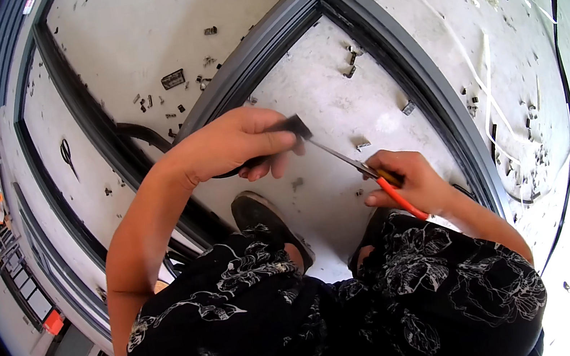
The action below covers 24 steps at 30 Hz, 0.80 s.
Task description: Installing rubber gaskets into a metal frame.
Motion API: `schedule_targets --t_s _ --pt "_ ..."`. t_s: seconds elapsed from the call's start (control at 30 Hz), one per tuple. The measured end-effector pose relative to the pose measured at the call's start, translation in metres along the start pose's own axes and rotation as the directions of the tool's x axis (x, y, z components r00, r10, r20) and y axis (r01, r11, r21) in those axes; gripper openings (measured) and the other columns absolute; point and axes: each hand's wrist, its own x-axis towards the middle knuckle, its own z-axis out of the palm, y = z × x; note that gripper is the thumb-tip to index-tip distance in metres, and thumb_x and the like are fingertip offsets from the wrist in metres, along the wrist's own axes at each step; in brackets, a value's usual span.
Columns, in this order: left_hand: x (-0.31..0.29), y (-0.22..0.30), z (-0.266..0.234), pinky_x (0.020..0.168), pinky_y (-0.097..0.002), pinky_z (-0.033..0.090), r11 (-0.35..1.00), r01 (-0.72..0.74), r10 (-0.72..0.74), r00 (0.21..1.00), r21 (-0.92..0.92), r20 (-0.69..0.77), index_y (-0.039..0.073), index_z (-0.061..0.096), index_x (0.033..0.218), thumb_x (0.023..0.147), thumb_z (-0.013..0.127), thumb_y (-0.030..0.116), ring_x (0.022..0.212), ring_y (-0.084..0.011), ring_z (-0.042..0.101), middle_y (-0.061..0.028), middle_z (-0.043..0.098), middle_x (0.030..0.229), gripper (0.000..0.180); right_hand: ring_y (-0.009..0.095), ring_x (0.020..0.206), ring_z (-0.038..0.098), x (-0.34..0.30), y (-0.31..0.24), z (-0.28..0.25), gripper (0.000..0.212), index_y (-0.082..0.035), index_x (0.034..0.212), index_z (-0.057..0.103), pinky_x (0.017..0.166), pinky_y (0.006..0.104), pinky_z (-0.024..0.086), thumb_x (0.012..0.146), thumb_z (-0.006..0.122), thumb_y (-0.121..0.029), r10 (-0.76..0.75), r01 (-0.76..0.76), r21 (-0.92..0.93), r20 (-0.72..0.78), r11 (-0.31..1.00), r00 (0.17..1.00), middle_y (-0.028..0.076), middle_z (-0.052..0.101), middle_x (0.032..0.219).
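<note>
We see, mid-frame, our left hand pinching the black strip, its end jutting right, and our right hand, lower right of it, gripping orange-handled scissors, long axis diagonal, tips up-left beside that end, contact unclear.

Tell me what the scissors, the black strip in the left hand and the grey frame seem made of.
Scissors: blades look like steel, with a metallic sheen; the orange handle probably smooth plastic, given its bright colour. Black strip: likely rubber or plastic, dark and matt, though blur leaves this open. Grey frame: perhaps painted metal, judging by its even satin grey.
</note>
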Motion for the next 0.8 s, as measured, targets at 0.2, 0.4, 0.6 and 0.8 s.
schedule_targets --t_s 0.2,0.4,0.6,0.8 --pt "-0.002 0.003 -0.001 0.046 -0.0191 0.036 0.977 0.105 -0.121 0.989 0.184 0.080 0.001 0.067 0.098 0.095 0.057 0.023 0.049 -0.0029 0.048 -0.0002 0.061 0.065 0.024 0.026 0.073 0.060 -0.013 -0.006 -0.041 0.059 -0.004 0.104 0.063 0.067 0.0344 0.046 0.071 0.080 -0.050 0.106 -0.089 -0.114 0.155 0.990 0.982 0.010 0.061 0.077" --pt "-0.001 0.002 0.001 0.046 -0.0200 0.037 0.964 0.119 -0.155 0.978 0.236 0.140 0.001 0.066 0.097 0.094 0.060 0.021 0.050 -0.0037 0.047 -0.0007 0.060 0.065 0.022 0.027 0.073 0.061 0.003 -0.024 -0.054 0.063 -0.006 0.103 0.065 0.065 0.0358 0.045 0.066 0.079 -0.056 0.044 0.024 -0.289 0.227 0.957 0.973 0.010 0.062 0.075" --pt "0.001 0.006 0.007 0.047 -0.0205 0.037 0.947 0.161 -0.211 0.964 0.280 0.161 0.000 0.067 0.097 0.093 0.061 0.021 0.051 -0.0041 0.047 -0.0007 0.060 0.064 0.022 0.022 0.062 0.055 0.007 -0.023 -0.056 0.060 -0.005 0.098 0.066 0.059 0.0339 0.041 0.066 0.081 -0.053 0.011 0.064 -0.264 0.276 0.962 0.961 0.008 0.056 0.065" --pt "0.004 0.005 0.011 0.046 -0.0202 0.037 0.932 0.143 -0.228 0.946 0.334 0.230 0.000 0.067 0.096 0.093 0.062 0.020 0.051 -0.0044 0.047 -0.0002 0.060 0.064 0.021 0.015 0.056 0.048 0.008 -0.016 -0.057 0.058 -0.004 0.098 0.068 0.054 0.0307 0.036 0.067 0.082 -0.050 0.025 0.048 -0.190 0.361 0.981 0.932 0.005 0.052 0.060"
